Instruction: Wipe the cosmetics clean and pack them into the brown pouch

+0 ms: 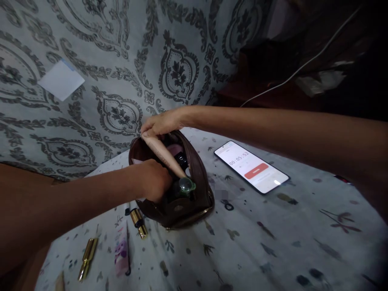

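Note:
A brown zippered pouch (pixel 194 210) stands open on the patterned cloth. My left hand (pixel 154 180) reaches down into it; its fingers are hidden inside. At the pouch's far edge, my right hand (pixel 162 123) is closed around the upper end of a beige tube (pixel 163 155), which slants down into the opening. A green-rimmed round item (pixel 186 185) and a black item (pixel 182 160) show inside the pouch. Beside the pouch lie a gold and black tube (pixel 138 223), a pink and purple tube (pixel 121 250) and a gold tube (pixel 87 258).
To the right of the pouch, a phone (pixel 252 166) with a lit timer screen lies on the cloth-covered table (pixel 242 242). A patterned curtain (pixel 121 81) hangs behind, with a white paper (pixel 62 81) on it. A white cable (pixel 303 64) runs across the dark background.

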`<state>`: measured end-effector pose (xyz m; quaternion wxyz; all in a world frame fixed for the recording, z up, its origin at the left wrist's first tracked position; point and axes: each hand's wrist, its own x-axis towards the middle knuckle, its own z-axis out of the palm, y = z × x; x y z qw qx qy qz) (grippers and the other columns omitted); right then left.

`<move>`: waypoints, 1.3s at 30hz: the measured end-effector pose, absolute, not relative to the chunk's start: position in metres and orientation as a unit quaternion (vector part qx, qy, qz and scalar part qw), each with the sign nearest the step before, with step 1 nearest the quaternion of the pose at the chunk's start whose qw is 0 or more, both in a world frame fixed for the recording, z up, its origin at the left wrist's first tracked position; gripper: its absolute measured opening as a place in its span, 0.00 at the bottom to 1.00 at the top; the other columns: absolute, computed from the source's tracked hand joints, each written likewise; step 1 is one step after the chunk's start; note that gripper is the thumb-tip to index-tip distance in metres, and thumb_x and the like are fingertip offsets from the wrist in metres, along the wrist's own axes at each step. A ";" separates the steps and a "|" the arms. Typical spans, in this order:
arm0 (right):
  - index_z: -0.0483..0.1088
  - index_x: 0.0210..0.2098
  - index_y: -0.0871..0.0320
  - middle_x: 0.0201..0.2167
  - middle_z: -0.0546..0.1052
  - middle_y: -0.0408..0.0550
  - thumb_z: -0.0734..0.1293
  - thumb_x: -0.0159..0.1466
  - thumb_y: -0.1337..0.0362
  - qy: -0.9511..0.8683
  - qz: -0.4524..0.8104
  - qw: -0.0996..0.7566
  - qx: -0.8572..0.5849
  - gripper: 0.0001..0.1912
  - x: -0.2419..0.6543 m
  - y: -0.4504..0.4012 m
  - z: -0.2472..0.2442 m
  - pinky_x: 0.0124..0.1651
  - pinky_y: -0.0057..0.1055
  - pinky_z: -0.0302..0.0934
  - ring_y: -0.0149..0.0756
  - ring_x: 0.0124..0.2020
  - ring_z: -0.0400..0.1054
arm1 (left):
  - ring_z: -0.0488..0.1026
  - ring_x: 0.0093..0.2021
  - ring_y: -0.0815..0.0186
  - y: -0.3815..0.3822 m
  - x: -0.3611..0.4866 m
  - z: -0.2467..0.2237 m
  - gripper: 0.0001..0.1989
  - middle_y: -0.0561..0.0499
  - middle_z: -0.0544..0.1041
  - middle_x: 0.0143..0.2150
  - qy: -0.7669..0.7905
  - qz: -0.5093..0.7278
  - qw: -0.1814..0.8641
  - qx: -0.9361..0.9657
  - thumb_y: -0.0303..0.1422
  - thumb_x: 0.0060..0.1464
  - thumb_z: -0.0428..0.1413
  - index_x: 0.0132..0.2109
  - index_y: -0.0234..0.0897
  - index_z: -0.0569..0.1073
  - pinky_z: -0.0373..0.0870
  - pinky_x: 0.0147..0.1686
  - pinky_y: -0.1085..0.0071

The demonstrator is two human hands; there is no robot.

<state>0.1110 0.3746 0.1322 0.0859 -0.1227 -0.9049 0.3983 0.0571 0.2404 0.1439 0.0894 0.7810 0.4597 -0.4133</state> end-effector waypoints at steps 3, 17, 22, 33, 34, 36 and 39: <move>0.66 0.31 0.63 0.21 0.61 0.34 0.58 0.69 0.74 -0.912 0.389 0.084 -0.100 0.10 0.110 0.379 0.129 0.29 0.21 0.53 0.21 0.25 0.57 | 0.80 0.40 0.53 0.244 0.053 0.145 0.15 0.46 0.83 0.38 0.467 -0.447 0.107 0.755 0.35 0.43 0.62 0.42 0.43 0.80 0.73 0.39 0.65; 0.69 0.34 0.61 0.23 0.65 0.37 0.59 0.68 0.72 -0.913 0.391 0.078 -0.092 0.09 0.113 0.382 0.129 0.31 0.23 0.59 0.25 0.26 0.62 | 0.80 0.43 0.50 0.246 0.060 0.155 0.14 0.39 0.83 0.44 0.453 -0.539 0.095 0.704 0.37 0.50 0.61 0.43 0.35 0.80 0.72 0.36 0.64; 0.70 0.34 0.61 0.24 0.67 0.38 0.60 0.68 0.72 -0.911 0.393 0.085 -0.091 0.08 0.114 0.381 0.129 0.32 0.23 0.60 0.25 0.28 0.63 | 0.78 0.37 0.57 0.255 0.050 0.153 0.13 0.43 0.83 0.40 0.484 -0.493 0.162 0.705 0.36 0.51 0.59 0.43 0.34 0.79 0.68 0.31 0.70; 0.71 0.35 0.62 0.24 0.65 0.39 0.59 0.70 0.69 -0.916 0.383 0.075 -0.097 0.11 0.115 0.380 0.131 0.33 0.27 0.59 0.27 0.26 0.60 | 0.75 0.44 0.63 0.252 0.014 0.192 0.13 0.47 0.80 0.46 0.538 -0.262 0.157 0.786 0.27 0.58 0.50 0.48 0.37 0.75 0.69 0.45 0.70; 0.72 0.35 0.62 0.24 0.66 0.40 0.59 0.70 0.69 -0.917 0.379 0.072 -0.100 0.11 0.114 0.379 0.131 0.33 0.27 0.59 0.28 0.27 0.61 | 0.75 0.45 0.63 0.251 0.010 0.192 0.14 0.47 0.79 0.47 0.546 -0.242 0.147 0.788 0.28 0.59 0.49 0.49 0.37 0.75 0.69 0.45 0.69; 0.72 0.36 0.62 0.24 0.68 0.40 0.59 0.69 0.69 -0.922 0.365 0.064 -0.107 0.11 0.113 0.380 0.132 0.34 0.28 0.59 0.29 0.28 0.62 | 0.75 0.48 0.62 0.250 0.004 0.190 0.15 0.48 0.79 0.49 0.558 -0.211 0.128 0.792 0.29 0.60 0.49 0.51 0.38 0.74 0.68 0.48 0.69; 0.73 0.38 0.62 0.27 0.71 0.42 0.60 0.68 0.71 -0.929 0.346 0.060 -0.113 0.10 0.109 0.383 0.132 0.35 0.29 0.60 0.30 0.30 0.65 | 0.75 0.50 0.62 0.248 -0.001 0.187 0.15 0.48 0.78 0.50 0.561 -0.193 0.118 0.796 0.31 0.61 0.49 0.52 0.39 0.74 0.68 0.49 0.69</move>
